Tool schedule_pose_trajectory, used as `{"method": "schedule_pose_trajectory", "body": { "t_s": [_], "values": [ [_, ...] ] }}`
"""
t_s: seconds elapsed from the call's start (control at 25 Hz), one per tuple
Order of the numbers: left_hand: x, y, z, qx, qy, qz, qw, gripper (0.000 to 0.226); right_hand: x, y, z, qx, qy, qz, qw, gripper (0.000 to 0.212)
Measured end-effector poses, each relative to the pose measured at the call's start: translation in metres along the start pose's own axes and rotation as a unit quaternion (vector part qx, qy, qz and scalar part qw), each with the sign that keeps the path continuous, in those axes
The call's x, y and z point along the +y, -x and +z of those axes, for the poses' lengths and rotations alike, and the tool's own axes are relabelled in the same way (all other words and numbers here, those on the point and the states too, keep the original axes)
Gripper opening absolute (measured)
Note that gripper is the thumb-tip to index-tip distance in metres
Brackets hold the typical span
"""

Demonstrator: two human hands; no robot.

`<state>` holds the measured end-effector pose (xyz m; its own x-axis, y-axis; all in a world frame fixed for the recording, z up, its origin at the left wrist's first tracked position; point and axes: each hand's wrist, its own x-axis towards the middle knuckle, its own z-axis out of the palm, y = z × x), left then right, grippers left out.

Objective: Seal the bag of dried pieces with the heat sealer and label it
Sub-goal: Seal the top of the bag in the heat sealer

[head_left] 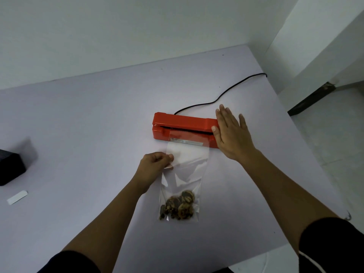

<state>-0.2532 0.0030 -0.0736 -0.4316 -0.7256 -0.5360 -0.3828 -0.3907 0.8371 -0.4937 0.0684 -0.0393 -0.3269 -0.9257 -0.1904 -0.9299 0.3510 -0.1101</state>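
Note:
A clear plastic bag point(185, 170) lies on the table with brown dried pieces point(180, 204) gathered at its near end. Its far, open end sits inside the jaw of the red heat sealer point(177, 123), whose lid is slightly raised. My left hand point(155, 162) pinches the bag's left edge about halfway along. My right hand point(230, 133) lies flat, fingers spread, on the right end of the sealer's lid. A small white label point(17, 197) rests on the table at the far left.
A black cord point(222, 95) runs from the sealer's back to the table's far right edge. A black box point(9, 166) stands at the left edge. The lilac table point(88, 125) meets a white wall behind; floor lies beyond its right edge.

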Motion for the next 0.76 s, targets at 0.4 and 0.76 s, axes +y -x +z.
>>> {"method": "schedule_pose_trajectory", "body": {
  "t_s": [0.4,0.76],
  "values": [
    [-0.008,0.006,0.007,0.023,-0.02,0.01,1.0,0.028,0.003,-0.007,-0.004,-0.067,-0.008,-0.007,0.998,0.06],
    [-0.007,0.009,0.003,0.007,0.007,0.021,1.0,0.018,0.003,-0.008,-0.006,-0.076,-0.033,-0.007,0.997,0.06]
  ]
}}
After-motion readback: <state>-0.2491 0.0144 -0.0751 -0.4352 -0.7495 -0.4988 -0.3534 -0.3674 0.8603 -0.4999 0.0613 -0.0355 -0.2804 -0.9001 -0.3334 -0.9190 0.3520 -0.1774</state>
